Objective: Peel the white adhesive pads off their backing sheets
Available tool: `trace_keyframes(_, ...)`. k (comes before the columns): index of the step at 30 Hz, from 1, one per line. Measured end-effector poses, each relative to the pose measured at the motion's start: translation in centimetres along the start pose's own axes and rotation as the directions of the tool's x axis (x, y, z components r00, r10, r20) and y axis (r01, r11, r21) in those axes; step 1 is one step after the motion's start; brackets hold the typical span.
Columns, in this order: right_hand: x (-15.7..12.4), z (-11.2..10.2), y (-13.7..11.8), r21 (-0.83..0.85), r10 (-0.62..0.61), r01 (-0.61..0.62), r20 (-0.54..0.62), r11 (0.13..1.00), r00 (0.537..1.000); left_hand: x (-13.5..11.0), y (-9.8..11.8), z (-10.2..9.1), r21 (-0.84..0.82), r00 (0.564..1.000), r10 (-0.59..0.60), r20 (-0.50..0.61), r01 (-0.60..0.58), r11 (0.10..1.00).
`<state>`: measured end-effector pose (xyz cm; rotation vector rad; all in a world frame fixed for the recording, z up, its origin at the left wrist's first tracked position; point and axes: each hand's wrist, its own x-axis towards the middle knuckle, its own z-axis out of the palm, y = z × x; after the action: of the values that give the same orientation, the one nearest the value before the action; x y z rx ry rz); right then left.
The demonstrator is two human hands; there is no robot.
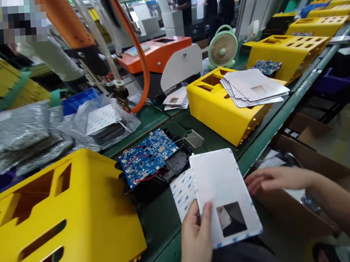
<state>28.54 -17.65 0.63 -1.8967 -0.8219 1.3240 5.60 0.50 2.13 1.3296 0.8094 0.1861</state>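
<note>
The left hand (196, 236) holds up a white sheet (223, 191). The fingers are closed on its bottom edge, with the thumb on top. The sheet has one square hole near the bottom and small bits of blue tape along its edges. The right hand (277, 180) is just beside the sheet's right edge, over a cardboard box (304, 202). Its fingers are open and spread, and they hold nothing.

Under the white sheet lies a paper backing with print on it (182, 193). Just beside that is a blue circuit board (148, 158) with red wires, sitting on a black plastic holder (177, 162). They all rest on a green counter (160, 230).

I can count two hands and two blue boards. The second board (266, 67) lies farther off, by a yellow metal cover (288, 49). There are at least five yellow covers. The nearest one (64, 220) is at the left, and another (221, 108) has a loose pile of white sheets (253, 86) on top. A smaller pile (175, 98) sits near an orange machine (155, 53). There is one green fan (223, 47). Silver bags (17, 132) lie at the left.
</note>
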Motion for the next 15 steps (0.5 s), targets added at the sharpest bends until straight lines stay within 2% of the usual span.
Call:
trace_keyframes(2,-0.4,1.9,-3.1,0.184,-0.146,0.112,0.185,0.976,0.972,-0.1,0.5,0.5,-0.039,0.998,0.05,-0.03,-0.051,0.998)
trace_keyframes(3,-0.8,2.5,-4.5,0.272,-0.201,0.144,0.195,0.951,0.96,-0.2,0.6,0.5,-0.036,0.997,0.075,-0.035,-0.077,0.996)
trace_keyframes(4,-1.2,2.6,-5.7,0.306,-0.231,0.178,0.149,0.935,0.961,-0.2,0.7,0.2,-0.008,0.995,0.097,-0.037,-0.097,0.995)
trace_keyframes(5,-1.6,2.2,-6.7,0.308,-0.244,0.216,0.054,0.927,0.968,-0.2,0.7,-0.3,0.055,0.993,0.109,-0.039,-0.107,0.993)
trace_keyframes(6,-1.9,1.4,-7.5,0.266,-0.245,0.259,-0.088,0.928,0.966,-0.1,0.6,-1.0,0.157,0.993,0.108,-0.052,-0.098,0.983)
trace_keyframes(7,-2.0,0.2,-8.1,0.209,-0.247,0.302,-0.256,0.93,0.935,0.0,0.5,-1.8,0.287,0.991,0.1,-0.087,-0.071,0.955)
trace_keyframes(8,-2.0,-1.4,-8.6,0.152,-0.246,0.342,-0.441,0.927,0.863,0.1,0.3,-2.7,0.425,0.986,0.091,-0.137,-0.024,0.905)
trace_keyframes(10,-1.4,-5.5,-9.4,0.027,-0.243,0.392,-0.745,0.92,0.622,0.4,-0.4,-4.4,0.644,0.966,0.083,-0.244,0.098,0.759)
trace_keyframes(11,-0.8,-7.7,-9.7,-0.047,-0.242,0.388,-0.849,0.92,0.47,0.5,-0.8,-5.1,0.706,0.959,0.073,-0.274,0.149,0.693)
trace_keyframes(12,-0.2,-9.9,-9.9,-0.154,-0.288,0.349,-0.882,0.924,0.372,0.6,-1.3,-5.7,0.742,0.958,0.052,-0.281,0.182,0.645)
trace_keyframes(13,0.5,-11.9,-10.1,-0.203,-0.31,0.327,-0.895,0.923,0.32,0.7,-1.7,-6.1,0.764,0.962,0.028,-0.271,0.197,0.614)
trace_keyframes(15,1.7,-15.3,-10.3,-0.304,-0.367,0.245,-0.888,0.921,0.276,0.9,-2.4,-6.4,0.782,0.971,-0.013,-0.239,0.201,0.591)
